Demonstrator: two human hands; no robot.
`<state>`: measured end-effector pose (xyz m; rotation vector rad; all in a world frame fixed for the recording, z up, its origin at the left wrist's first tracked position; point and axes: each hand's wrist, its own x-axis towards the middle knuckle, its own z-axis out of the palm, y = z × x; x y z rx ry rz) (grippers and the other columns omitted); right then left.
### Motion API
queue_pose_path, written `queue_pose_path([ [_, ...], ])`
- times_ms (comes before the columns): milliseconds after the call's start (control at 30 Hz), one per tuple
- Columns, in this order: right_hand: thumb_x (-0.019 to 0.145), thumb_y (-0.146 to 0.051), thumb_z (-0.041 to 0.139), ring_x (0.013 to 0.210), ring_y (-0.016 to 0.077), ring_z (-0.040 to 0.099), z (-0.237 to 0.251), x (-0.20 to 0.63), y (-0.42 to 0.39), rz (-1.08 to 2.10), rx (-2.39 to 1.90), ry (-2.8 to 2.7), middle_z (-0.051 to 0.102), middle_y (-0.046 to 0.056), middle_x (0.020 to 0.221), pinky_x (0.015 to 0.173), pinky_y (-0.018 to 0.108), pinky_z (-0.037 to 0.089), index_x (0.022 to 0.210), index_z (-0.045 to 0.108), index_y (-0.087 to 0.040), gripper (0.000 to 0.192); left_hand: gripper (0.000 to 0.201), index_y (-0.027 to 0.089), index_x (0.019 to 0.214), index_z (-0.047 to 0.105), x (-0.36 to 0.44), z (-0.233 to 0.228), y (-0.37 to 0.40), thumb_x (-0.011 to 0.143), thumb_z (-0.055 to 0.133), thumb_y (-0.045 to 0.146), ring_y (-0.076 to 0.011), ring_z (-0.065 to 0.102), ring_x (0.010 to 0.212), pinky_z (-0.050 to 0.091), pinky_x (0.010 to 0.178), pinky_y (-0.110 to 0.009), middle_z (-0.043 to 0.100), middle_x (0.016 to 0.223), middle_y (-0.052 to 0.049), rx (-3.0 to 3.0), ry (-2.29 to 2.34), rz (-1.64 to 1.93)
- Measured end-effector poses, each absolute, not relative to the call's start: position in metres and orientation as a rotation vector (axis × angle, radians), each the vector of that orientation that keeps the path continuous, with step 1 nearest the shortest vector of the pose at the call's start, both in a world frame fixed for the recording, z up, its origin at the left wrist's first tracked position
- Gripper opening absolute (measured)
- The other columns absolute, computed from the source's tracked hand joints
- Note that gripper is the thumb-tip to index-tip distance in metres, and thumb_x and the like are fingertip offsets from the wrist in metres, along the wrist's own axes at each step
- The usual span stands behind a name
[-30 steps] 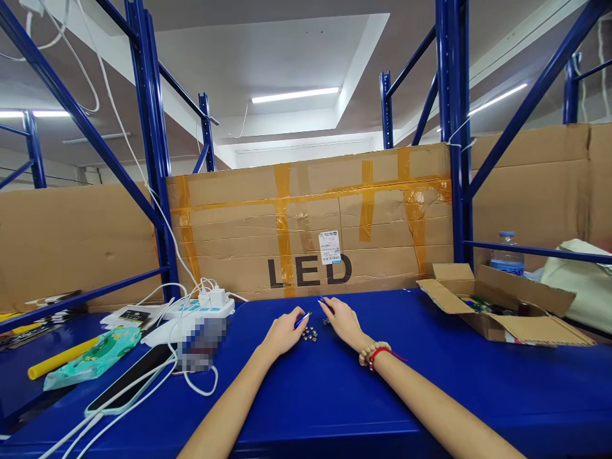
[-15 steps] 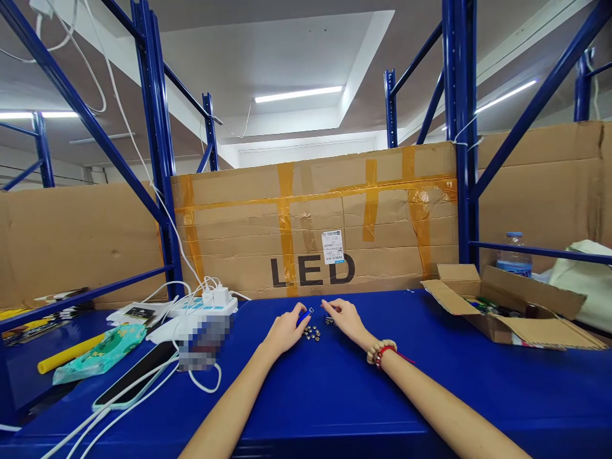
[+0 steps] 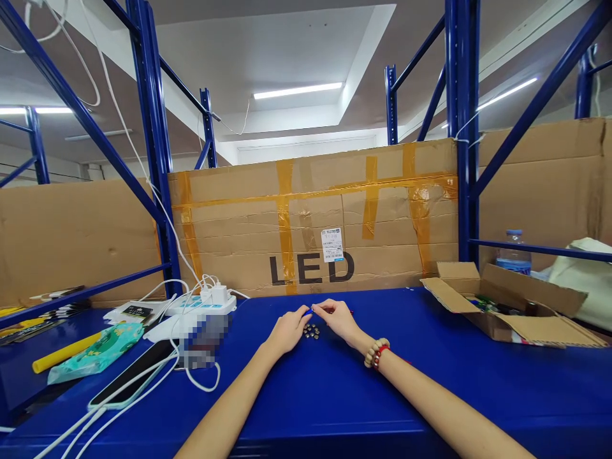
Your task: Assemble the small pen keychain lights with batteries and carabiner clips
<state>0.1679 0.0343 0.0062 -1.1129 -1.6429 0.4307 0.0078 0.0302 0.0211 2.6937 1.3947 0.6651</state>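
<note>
Head view, blue shelf surface [image 3: 310,395], both forearms reaching forward to centre.

Left hand [image 3: 285,330] palm down on surface, fingers curled, thumb and forefinger pinched near a small blue tool [image 3: 306,312]; only the tool's tip showing, grip itself too small to confirm. Right hand [image 3: 338,318] palm down just beside it, fingers curled in, fingertips meeting the left's at the blue tool; held item, if any, not resolvable. Bead bracelet [image 3: 373,354] with red cord on right wrist.

Cluster of small round metal parts [image 3: 311,331] lying on surface between the two hands, just below the fingertips, touching neither hand as far as visible.

Behind hands: large cardboard box [image 3: 315,223] marked LED, orange tape strips, white label, standing upright against back of shelf.

Left side: white power strip [image 3: 201,305] with chargers plugged in, white cables [image 3: 143,395] running toward near edge, phone [image 3: 129,382] face up on cable, teal wipes pack [image 3: 95,354], yellow tube [image 3: 60,354] beside it. Blurred patch near power strip, unreadable.

Right side: open cardboard carton [image 3: 507,309] with flaps out, contents unclear; water bottle [image 3: 514,255] behind it; white bag [image 3: 583,274] at far right.

Blue rack uprights [image 3: 461,127] framing both sides.
</note>
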Motion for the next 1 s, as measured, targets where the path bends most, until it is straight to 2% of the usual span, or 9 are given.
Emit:
queue_pose_path([
  [167, 0.081, -0.031, 0.050, 0.073, 0.0165, 0.061, 0.008, 0.173, 0.035, 0.274, -1.226, -1.682, 0.069, 0.006, 0.082, 0.062, 0.026, 0.045, 0.082, 0.071, -0.016, 0.026, 0.033, 0.023, 0.106, 0.052, 0.004, 0.021, 0.038, 0.096, 0.021, 0.032, -0.0164, 0.062, 0.078, 0.044, 0.068, -0.024, 0.066, 0.088, -0.001, 2.677, 1.348, 0.704],
  [367, 0.078, -0.028, 0.058, 0.070, 0.0167, 0.059, 0.009, 0.183, 0.025, 0.077, -1.360, -1.864, 0.067, 0.002, 0.080, 0.057, 0.026, 0.037, 0.075, 0.071, -0.023, 0.015, 0.019, 0.024, 0.101, 0.060, -0.006, 0.020, 0.044, 0.090, 0.045, 0.028, -0.0197, 0.051, 0.096, 0.037, 0.087, -0.031, 0.058, 0.099, -0.003, 2.821, 1.278, 0.637],
  [533, 0.082, -0.029, 0.055, 0.076, 0.0162, 0.059, 0.010, 0.184, 0.024, -0.013, -1.437, -1.934, 0.067, 0.002, 0.085, 0.059, 0.024, 0.038, 0.081, 0.071, -0.024, 0.017, 0.018, 0.026, 0.097, 0.064, -0.007, 0.020, 0.042, 0.088, 0.050, 0.022, -0.0189, 0.048, 0.094, 0.036, 0.084, -0.031, 0.055, 0.096, -0.002, 2.892, 1.283, 0.589],
  [733, 0.080, -0.022, 0.059, 0.087, 0.0186, 0.057, 0.011, 0.190, 0.026, -0.054, -1.518, -1.997, 0.066, 0.004, 0.088, 0.072, 0.026, 0.040, 0.079, 0.071, -0.022, 0.013, 0.028, 0.024, 0.107, 0.061, -0.010, 0.020, 0.048, 0.088, 0.045, 0.012, -0.0209, 0.046, 0.100, 0.035, 0.086, -0.033, 0.053, 0.104, -0.005, 2.807, 1.541, 0.649],
  [867, 0.079, -0.020, 0.058, 0.091, 0.0182, 0.056, 0.010, 0.190, 0.026, -0.037, -1.566, -1.988, 0.065, 0.004, 0.094, 0.074, 0.025, 0.041, 0.088, 0.070, -0.022, 0.015, 0.037, 0.020, 0.116, 0.057, -0.018, 0.014, 0.055, 0.087, 0.037, 0.007, -0.0236, 0.047, 0.103, 0.037, 0.086, -0.035, 0.053, 0.108, -0.009, 2.688, 1.726, 0.652],
  [1000, 0.081, -0.023, 0.053, 0.096, 0.0194, 0.055, 0.007, 0.186, 0.026, -0.026, -1.607, -1.967, 0.063, 0.006, 0.098, 0.077, 0.027, 0.042, 0.095, 0.069, -0.020, 0.021, 0.038, 0.018, 0.115, 0.058, -0.024, 0.010, 0.058, 0.087, 0.036, 0.006, -0.0235, 0.050, 0.103, 0.039, 0.086, -0.034, 0.056, 0.108, -0.011, 2.619, 1.753, 0.625],
])
